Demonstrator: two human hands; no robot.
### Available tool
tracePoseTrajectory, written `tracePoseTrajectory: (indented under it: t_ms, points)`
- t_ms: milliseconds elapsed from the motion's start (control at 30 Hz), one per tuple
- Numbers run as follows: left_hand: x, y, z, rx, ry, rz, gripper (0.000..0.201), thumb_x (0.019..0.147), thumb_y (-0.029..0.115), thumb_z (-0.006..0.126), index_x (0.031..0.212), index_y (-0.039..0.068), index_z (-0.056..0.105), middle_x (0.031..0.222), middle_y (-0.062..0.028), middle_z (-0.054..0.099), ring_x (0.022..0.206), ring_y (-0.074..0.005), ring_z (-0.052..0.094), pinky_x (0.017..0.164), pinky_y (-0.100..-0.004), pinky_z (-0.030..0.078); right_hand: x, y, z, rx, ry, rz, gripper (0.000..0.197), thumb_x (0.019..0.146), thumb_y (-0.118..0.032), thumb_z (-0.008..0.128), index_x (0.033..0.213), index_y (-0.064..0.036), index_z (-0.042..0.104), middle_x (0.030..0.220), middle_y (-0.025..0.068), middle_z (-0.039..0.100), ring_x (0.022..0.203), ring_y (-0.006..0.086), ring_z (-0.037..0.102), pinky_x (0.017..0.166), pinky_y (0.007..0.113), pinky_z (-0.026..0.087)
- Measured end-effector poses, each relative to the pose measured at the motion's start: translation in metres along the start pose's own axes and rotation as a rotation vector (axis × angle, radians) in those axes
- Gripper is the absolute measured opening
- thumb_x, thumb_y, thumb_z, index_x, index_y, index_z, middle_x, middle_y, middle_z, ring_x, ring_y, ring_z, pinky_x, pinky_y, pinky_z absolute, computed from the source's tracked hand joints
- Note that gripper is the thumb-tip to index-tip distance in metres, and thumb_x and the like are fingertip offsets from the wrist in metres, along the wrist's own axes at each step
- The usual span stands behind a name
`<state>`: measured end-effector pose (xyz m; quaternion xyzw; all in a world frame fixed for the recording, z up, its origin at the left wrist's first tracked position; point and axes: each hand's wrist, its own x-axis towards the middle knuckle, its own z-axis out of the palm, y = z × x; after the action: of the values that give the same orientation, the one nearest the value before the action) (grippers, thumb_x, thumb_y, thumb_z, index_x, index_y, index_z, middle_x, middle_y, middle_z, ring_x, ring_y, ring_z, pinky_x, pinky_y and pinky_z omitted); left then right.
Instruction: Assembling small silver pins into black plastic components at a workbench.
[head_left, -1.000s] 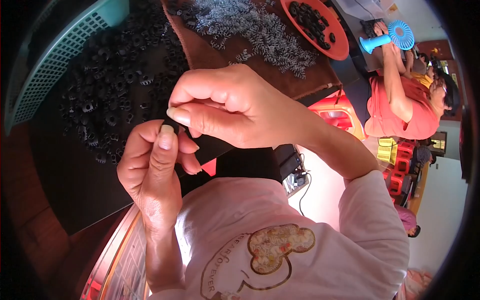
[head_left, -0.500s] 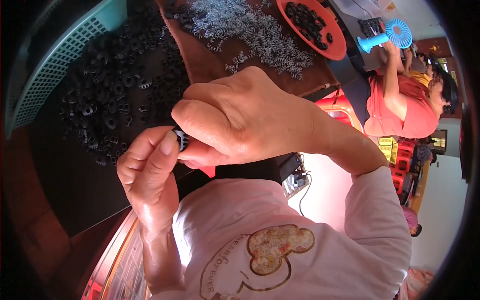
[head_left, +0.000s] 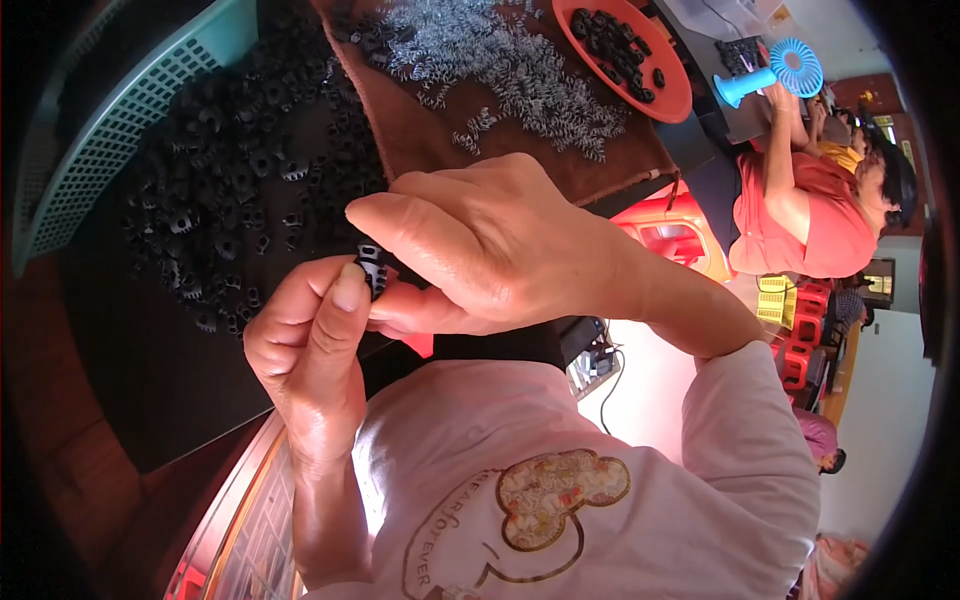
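Observation:
A small black toothed plastic part (head_left: 372,270) is held up between my two hands, above the near side of the dark table. My left hand (head_left: 312,350) pinches it, the thumb tip lying on its near side. My right hand (head_left: 490,245) is bent round it from the right; a lower finger presses on the part, while the upper finger reaches over it with its tip a little apart. Whatever lies behind the part, inside the right hand, is hidden. Beyond my hands, many similar black parts (head_left: 235,190) lie heaped on the table.
A green perforated basket (head_left: 130,110) lies tipped at the left of the heap. Small metal springs (head_left: 500,65) are spread on a brown cloth (head_left: 420,125). An orange-red dish (head_left: 672,90) holds several black parts. At the right, a person in red (head_left: 800,220) holds a blue fan (head_left: 797,68).
The upper finger of my right hand has lifted off the black part, so more of it shows. Both hands have shifted slightly to the right.

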<state>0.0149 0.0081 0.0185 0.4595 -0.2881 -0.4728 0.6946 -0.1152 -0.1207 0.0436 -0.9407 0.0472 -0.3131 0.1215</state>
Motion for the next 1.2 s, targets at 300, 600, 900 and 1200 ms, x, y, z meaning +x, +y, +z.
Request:
tracePoseTrajectory:
  t_ms: [300,600,900,1200]
  points:
    - [-0.003,0.001,0.002,0.066,0.001,0.011,0.034,0.099,0.023,0.054,0.101,-0.009,0.064,0.08,-0.0163,0.069,0.062,-0.0209,0.067,0.059,-0.0297,0.056,-0.022,0.03,-0.038,-0.152,0.021,0.23,0.033,0.077,-0.027,0.073,0.1,-0.0058,0.06,0.083,0.0081,0.063,0.072,0.0266,0.064,0.056,0.036,0.05]
    - [-0.003,-0.005,0.006,0.103,0.017,0.049,0.032,0.099,0.022,0.054,0.099,-0.008,0.065,0.076,-0.0146,0.068,0.057,-0.0189,0.065,0.056,-0.0281,0.055,-0.078,0.136,-0.126,-0.382,0.002,0.686,0.037,0.088,-0.02,0.068,0.116,0.0029,0.06,0.087,0.0044,0.062,0.073,0.0092,0.058,0.063,0.025,0.046]
    - [-0.002,-0.003,0.006,0.099,0.032,0.03,0.033,0.099,0.023,0.055,0.098,-0.008,0.065,0.077,-0.0148,0.068,0.058,-0.0186,0.065,0.057,-0.028,0.055,-0.042,0.108,-0.1,0.118,0.135,0.607,0.014,0.088,-0.013,0.064,0.094,-0.0005,0.065,0.072,0.0055,0.061,0.066,0.0098,0.059,0.062,0.025,0.047]
    - [-0.004,0.0,0.005,0.056,0.015,0.028,0.032,0.1,0.023,0.054,0.1,-0.008,0.063,0.079,-0.0137,0.068,0.062,-0.0172,0.065,0.059,-0.0276,0.055,0.058,0.044,0.011,-0.075,-0.251,0.245,0.019,0.083,-0.02,0.064,0.079,-0.0016,0.065,0.086,0.0139,0.065,0.081,0.0326,0.066,0.066,0.042,0.054]
